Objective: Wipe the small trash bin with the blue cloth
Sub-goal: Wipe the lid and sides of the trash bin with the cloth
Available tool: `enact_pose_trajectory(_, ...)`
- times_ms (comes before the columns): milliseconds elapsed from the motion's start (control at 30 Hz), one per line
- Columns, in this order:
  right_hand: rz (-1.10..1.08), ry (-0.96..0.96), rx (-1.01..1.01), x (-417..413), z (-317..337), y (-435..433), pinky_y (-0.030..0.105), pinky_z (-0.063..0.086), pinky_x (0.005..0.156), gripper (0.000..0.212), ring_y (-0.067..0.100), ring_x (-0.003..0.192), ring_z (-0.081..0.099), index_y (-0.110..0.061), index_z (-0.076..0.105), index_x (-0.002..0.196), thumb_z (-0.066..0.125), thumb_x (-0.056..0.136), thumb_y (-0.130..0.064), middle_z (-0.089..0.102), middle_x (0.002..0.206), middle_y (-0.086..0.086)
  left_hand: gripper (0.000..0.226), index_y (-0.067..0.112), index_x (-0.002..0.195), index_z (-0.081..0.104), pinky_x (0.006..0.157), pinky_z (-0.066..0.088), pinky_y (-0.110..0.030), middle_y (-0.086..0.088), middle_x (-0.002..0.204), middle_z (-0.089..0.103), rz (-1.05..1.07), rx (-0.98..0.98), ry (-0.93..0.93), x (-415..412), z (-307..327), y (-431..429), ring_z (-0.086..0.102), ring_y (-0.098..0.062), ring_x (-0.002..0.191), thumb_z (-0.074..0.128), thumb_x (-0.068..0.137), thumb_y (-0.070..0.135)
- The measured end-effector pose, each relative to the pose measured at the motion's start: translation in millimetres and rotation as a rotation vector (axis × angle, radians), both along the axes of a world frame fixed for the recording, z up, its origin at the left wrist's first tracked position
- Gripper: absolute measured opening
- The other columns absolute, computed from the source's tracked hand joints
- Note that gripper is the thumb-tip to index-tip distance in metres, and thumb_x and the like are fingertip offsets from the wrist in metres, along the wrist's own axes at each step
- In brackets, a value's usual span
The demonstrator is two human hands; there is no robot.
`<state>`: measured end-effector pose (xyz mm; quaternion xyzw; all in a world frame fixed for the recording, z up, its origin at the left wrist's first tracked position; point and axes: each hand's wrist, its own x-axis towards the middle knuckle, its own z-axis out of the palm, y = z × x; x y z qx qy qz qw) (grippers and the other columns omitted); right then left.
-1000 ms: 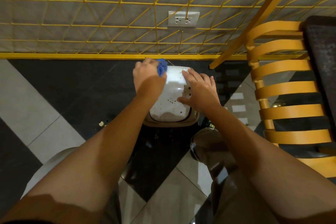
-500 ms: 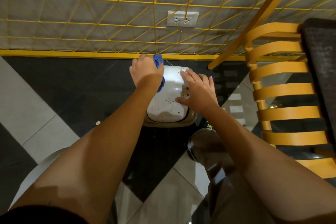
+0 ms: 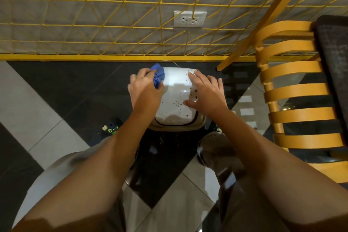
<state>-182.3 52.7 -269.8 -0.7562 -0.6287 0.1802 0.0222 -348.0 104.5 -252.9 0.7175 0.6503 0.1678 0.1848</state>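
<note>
on black-and-white floor tiles (image 3: 47, 118), small trash bin (image 3: 176, 98) by wall grid (image 3: 113, 24).

Your arms are bare from the hands all the way up to the lower edge of the view; you have no sleeves, watch, rings or bands showing on your left hand (image 3: 144, 90) or your right hand (image 3: 206, 95). You wear shorts (image 3: 62, 171) of a plain grey-brown cloth, pale where the light strikes the left leg and darker and shadowed on the right, with no pattern or print to be seen. On your left foot sits a dark clog (image 3: 111, 128) with small green and white charms on top.
</note>
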Motion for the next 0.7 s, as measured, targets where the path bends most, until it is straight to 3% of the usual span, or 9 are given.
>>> enact_pose_trajectory(233, 0.003, -0.016, 0.002, -1.2, 0.8, -0.5, 0.055, 0.009, 0.115, 0.089, 0.031, 0.139, 0.023, -0.027, 0.022, 0.145, 0.069, 0.074, -0.05, 0.023, 0.155, -0.003, 0.041, 0.012, 0.122, 0.059, 0.092, 0.044, -0.038, -0.005, 0.126, 0.055, -0.281, -0.086, -0.036, 1.2, 2.1, -32.1, 0.047, -0.028, 0.107, 0.065, 0.083, 0.02)
enact_pose_trajectory(433, 0.006, -0.009, -0.022, -1.3, 3.6, -0.4, 0.055, 0.007, 0.114, 0.089, 0.032, 0.14, 0.021, -0.026, 0.021, 0.146, 0.069, 0.074, -0.05, 0.023, 0.155, -0.001, 0.036, 0.012, 0.12, 0.061, 0.089, 0.045, -0.04, -0.002, 0.123, 0.057, -0.06, -0.068, -0.08, -12.4, 5.9, -22.5, 0.046, -0.028, 0.104, 0.063, 0.085, 0.021)
enact_pose_trajectory(533, -0.003, -0.002, -0.025, -2.6, 5.0, -0.8, 0.054, 0.007, 0.115, 0.088, 0.032, 0.139, 0.021, -0.026, 0.022, 0.145, 0.069, 0.075, -0.048, 0.022, 0.155, -0.002, 0.036, 0.011, 0.119, 0.061, 0.092, 0.045, -0.039, -0.004, 0.122, 0.057, -0.144, -0.123, -0.075, -3.5, 10.4, -29.8, 0.048, -0.028, 0.106, 0.063, 0.085, 0.021)
enact_pose_trajectory(600, 0.002, -0.003, -0.029, -3.2, 6.2, -1.1, 0.054, 0.007, 0.115, 0.085, 0.033, 0.139, 0.021, -0.025, 0.022, 0.145, 0.068, 0.077, -0.045, 0.021, 0.155, -0.002, 0.029, 0.006, 0.108, 0.066, 0.087, 0.047, -0.036, -0.011, 0.111, 0.062, -0.296, -0.178, -0.109, 2.0, 13.1, -37.9, 0.055, -0.027, 0.098, 0.065, 0.082, 0.019)
enact_pose_trajectory(633, 0.004, -0.001, -0.024, -3.2, 6.8, -1.3, 0.054, 0.007, 0.115, 0.083, 0.034, 0.139, 0.021, -0.024, 0.022, 0.145, 0.067, 0.078, -0.044, 0.021, 0.155, -0.001, 0.019, 0.003, 0.094, 0.068, 0.079, 0.047, -0.033, -0.013, 0.098, 0.064, -0.353, -0.217, -0.145, 3.1, 14.8, -41.9, 0.058, -0.026, 0.089, 0.066, 0.081, 0.017)
enact_pose_trajectory(700, 0.013, 0.001, -0.015, -3.4, 8.6, -1.4, 0.056, 0.006, 0.114, 0.08, 0.037, 0.138, 0.021, -0.022, 0.022, 0.146, 0.065, 0.08, -0.041, 0.021, 0.155, 0.0, 0.019, 0.009, 0.067, 0.057, 0.061, 0.038, -0.024, -0.007, 0.071, 0.057, -0.378, -0.308, -0.222, 3.1, 19.0, -46.8, 0.055, -0.021, 0.069, 0.067, 0.081, 0.018)
